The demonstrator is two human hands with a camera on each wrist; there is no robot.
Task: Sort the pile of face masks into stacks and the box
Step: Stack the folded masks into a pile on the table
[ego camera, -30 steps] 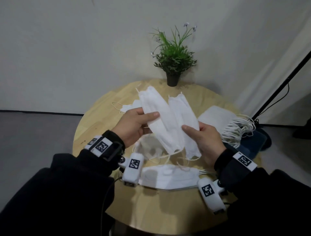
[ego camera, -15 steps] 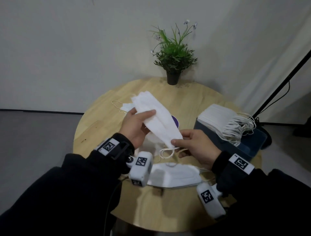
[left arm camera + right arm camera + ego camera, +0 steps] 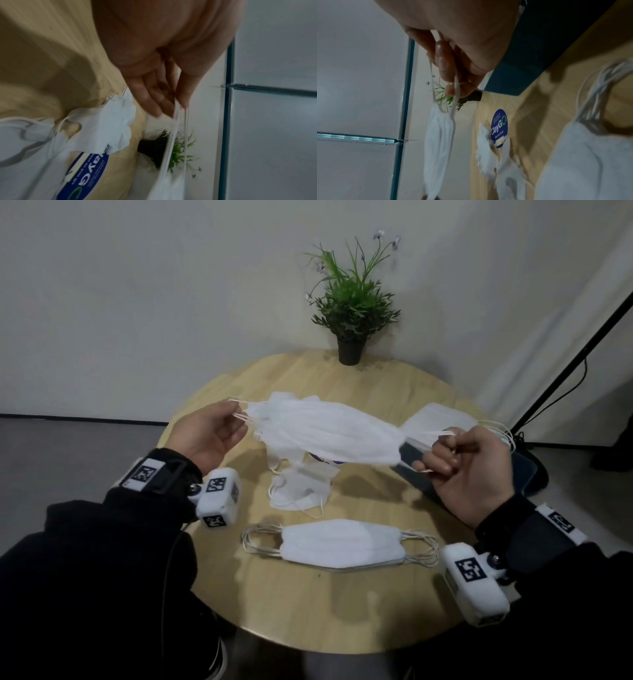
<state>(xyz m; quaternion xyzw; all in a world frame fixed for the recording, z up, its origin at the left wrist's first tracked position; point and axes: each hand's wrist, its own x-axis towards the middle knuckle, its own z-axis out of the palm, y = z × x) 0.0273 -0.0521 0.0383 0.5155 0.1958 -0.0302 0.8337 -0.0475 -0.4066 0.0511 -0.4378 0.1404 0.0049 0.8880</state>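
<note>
A white face mask hangs level above the round table, stretched between both hands. My left hand pinches its left ear loops. My right hand is curled round the right ear loops. Near the table's front lies a neat stack of masks. A small loose pile of masks sits below the held mask. At the right, a dark blue box holds another stack of masks.
A potted green plant stands at the table's far edge. A blue round sticker shows on the tabletop beside the loose pile. A black stand leg slants at the right. Grey floor surrounds the table.
The mask stood tilted in my left hand with the right at its lower loop. Now my hands have moved apart and it hangs level between them by its ear loops.
</note>
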